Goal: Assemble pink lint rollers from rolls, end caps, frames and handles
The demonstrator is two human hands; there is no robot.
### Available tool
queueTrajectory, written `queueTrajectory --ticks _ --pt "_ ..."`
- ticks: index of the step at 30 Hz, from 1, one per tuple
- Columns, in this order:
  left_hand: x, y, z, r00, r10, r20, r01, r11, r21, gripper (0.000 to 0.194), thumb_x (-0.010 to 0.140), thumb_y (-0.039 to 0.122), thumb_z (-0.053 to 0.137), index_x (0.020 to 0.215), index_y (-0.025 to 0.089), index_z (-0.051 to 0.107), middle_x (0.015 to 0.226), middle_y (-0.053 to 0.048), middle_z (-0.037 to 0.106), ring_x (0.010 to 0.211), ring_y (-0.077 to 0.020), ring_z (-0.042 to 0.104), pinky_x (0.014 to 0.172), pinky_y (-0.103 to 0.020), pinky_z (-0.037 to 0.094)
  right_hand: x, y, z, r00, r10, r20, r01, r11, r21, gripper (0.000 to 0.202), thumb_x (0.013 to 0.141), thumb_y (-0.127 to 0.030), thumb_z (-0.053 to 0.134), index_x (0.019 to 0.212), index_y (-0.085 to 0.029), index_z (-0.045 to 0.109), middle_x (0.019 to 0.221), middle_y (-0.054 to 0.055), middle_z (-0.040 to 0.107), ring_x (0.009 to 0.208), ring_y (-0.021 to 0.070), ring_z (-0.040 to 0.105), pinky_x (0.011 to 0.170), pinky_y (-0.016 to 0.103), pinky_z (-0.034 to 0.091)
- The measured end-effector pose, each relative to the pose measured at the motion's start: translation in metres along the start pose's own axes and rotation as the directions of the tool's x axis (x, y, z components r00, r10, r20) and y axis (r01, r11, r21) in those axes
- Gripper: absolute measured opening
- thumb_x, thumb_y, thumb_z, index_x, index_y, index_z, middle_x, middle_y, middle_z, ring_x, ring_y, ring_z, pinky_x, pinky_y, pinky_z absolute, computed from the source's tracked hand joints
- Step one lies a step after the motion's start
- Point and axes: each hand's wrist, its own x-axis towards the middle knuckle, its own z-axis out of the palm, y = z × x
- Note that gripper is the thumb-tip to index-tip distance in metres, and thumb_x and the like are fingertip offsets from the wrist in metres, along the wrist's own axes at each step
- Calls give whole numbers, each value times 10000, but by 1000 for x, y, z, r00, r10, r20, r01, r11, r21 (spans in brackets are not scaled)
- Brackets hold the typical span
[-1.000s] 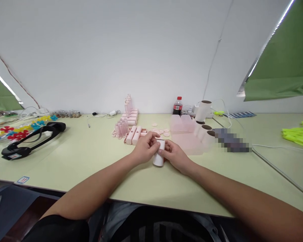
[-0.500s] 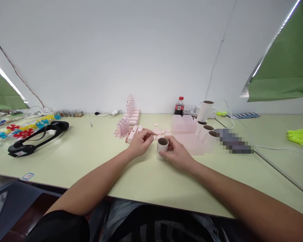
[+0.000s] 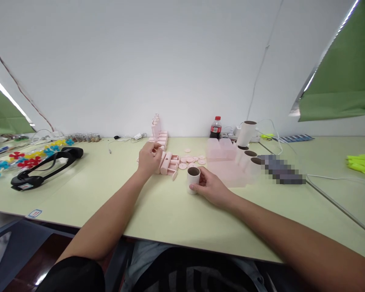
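My right hand (image 3: 212, 186) grips a short white tube (image 3: 192, 187) from its right side, thumb in front. The tube stands upright on the table, and its open top shows a brown cardboard-like inside. Farther left, my left hand (image 3: 149, 159) reaches over a group of pale pink plastic parts, its fingers curled and bent down. What its fingertips hold, if anything, is hidden. Beside it lie pink cylinder-shaped pieces (image 3: 166, 161) with thin parts sticking out. Between the two hands, several flat pink discs (image 3: 190, 159) are spread on the table.
Translucent pink boxes (image 3: 222, 151) stand to the right, near more white tubes (image 3: 246, 134). A cola bottle (image 3: 215, 128) is by the wall. Pink pieces (image 3: 158, 132) stand at the back. A black headset strap (image 3: 50, 170) lies left; a cable (image 3: 337, 202) crosses the right side.
My left hand has moved left, from beside the discs to over the pink parts. The tube, still in my right hand, has shifted slightly left.
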Motion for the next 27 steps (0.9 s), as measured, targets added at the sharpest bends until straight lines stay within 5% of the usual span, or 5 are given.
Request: queueTrajectory --ticks 7,10,14,21,27 --pt "-1 -1 -3 965 95 243 -116 991 73 206 871 230 503 928 184 695 927 -48 706 813 -170 624 789 -317 504 0 2 2 998 3 -55 0 999 51 287 777 -324 705 1010 -228 568 934 14 649 831 196 618 735 334 489" --pt "-17 19 9 795 276 540 -379 921 87 260 913 271 485 1057 209 693 1143 -69 695 1082 -222 599 976 -405 446 1 2 2 981 -18 -192 46 989 141 359 761 -352 725 1057 -217 573 933 30 656 860 211 619 742 338 492" --pt "-30 41 29 642 234 730 -510 842 178 347 970 283 378 1193 228 638 1271 -68 663 1303 -307 483 1109 -600 277 4 1 -1 959 -68 -274 137 961 242 439 744 -386 746 1103 -208 567 981 58 677 918 234 630 763 348 505" --pt "-28 48 52 504 114 856 -608 751 258 365 899 210 434 1187 147 649 1185 -149 704 1398 -358 384 1161 -679 10 -1 -1 1 965 -145 -217 203 940 273 457 754 -395 751 1129 -217 560 967 55 675 901 225 630 750 337 520" --pt "-43 64 33 460 162 873 -578 801 156 276 843 140 490 971 215 722 1008 -91 753 1357 -355 432 1159 -685 -7 -4 -7 1 962 -183 -204 227 950 214 426 763 -458 723 1075 -225 550 914 48 658 895 234 627 738 338 524"
